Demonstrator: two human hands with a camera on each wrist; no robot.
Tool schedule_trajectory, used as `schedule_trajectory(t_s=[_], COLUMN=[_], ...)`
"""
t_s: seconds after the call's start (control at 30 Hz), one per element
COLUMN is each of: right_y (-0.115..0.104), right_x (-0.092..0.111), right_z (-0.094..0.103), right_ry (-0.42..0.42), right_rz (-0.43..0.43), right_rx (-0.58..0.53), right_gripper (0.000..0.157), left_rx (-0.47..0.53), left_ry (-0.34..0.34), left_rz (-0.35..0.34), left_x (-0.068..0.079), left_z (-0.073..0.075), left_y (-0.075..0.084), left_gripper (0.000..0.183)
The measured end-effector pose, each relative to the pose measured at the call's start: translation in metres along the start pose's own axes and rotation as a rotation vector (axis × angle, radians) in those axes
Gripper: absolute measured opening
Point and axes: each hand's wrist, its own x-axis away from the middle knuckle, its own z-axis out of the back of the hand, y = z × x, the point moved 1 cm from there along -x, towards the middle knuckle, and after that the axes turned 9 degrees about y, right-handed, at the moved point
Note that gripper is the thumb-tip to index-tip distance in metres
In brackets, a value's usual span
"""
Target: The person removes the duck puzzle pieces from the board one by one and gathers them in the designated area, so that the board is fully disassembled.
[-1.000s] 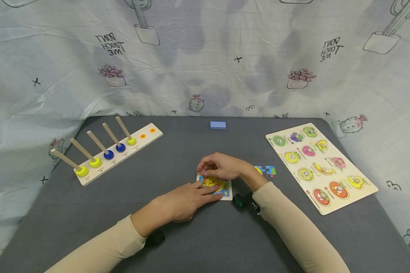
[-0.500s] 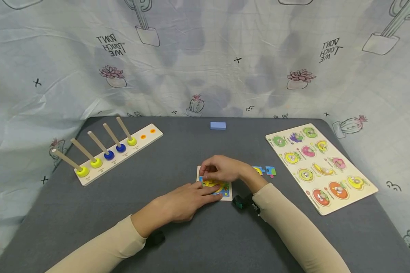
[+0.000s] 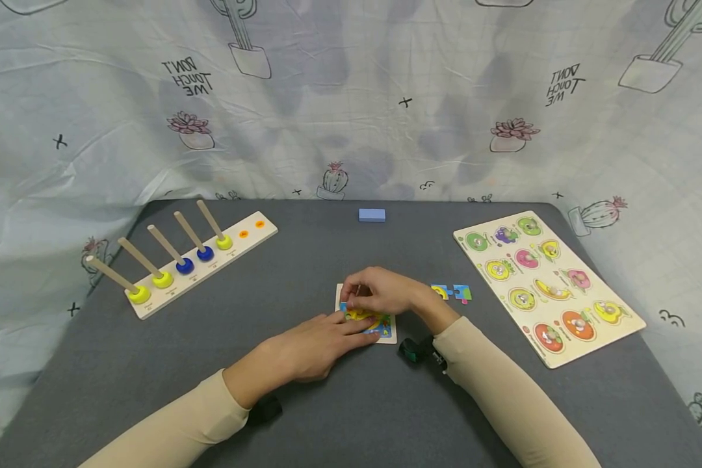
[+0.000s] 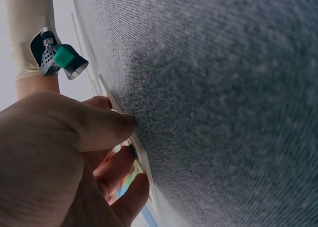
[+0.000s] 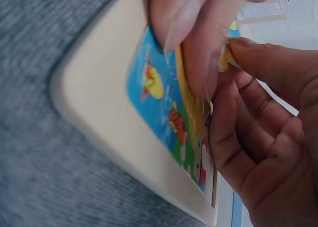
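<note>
A small jigsaw puzzle in a pale wooden frame (image 3: 390, 337) lies flat on the grey table, its picture blue, yellow and green. My left hand (image 3: 312, 346) rests on it from the left with fingers stretched across the picture. In the left wrist view the left thumb (image 4: 112, 127) lies along the frame's edge. My right hand (image 3: 383, 291) is over the puzzle's far left part, thumb and fingers pinching a yellow puzzle piece (image 5: 226, 57). Much of that piece is hidden by the fingers. Sea animals show on the laid puzzle pieces (image 5: 164, 105).
Two loose puzzle pieces (image 3: 461, 292) lie right of the right wrist. Farther right is a wooden fruit peg board (image 3: 538, 318). At left stands a peg stand (image 3: 210, 270) with yellow and blue rings. A blue block (image 3: 372, 215) lies near the far edge.
My right hand has come slightly nearer, with its fingers closer to the picture; the frame's far left corner now shows. The left hand has stayed in place.
</note>
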Motion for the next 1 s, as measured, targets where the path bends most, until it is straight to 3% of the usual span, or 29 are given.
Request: schedule_trajectory(t_s=[0.23, 0.53, 0.8, 1.0], right_y=[0.004, 0.002, -0.006, -0.011], right_x=[0.003, 0.018, 0.036, 0.052], right_z=[0.006, 0.017, 0.035, 0.047], right_ry=[0.055, 0.091, 0.12, 0.16], right_rz=[-0.035, -0.06, -0.035, -0.067], right_rx=[-0.004, -0.117, -0.071, -0.017], right_gripper=[0.011, 0.014, 0.017, 0.024], left_rx=[0.008, -0.016, 0.036, 0.062], left_ry=[-0.002, 0.011, 0.0, -0.009], left_rz=[-0.005, -0.005, -0.003, -0.005], left_x=[-0.001, -0.001, -0.001, -0.001], left_z=[0.001, 0.001, 0.002, 0.003], left_y=[0.001, 0.002, -0.002, -0.005], left_gripper=[0.078, 0.078, 0.075, 0.073])
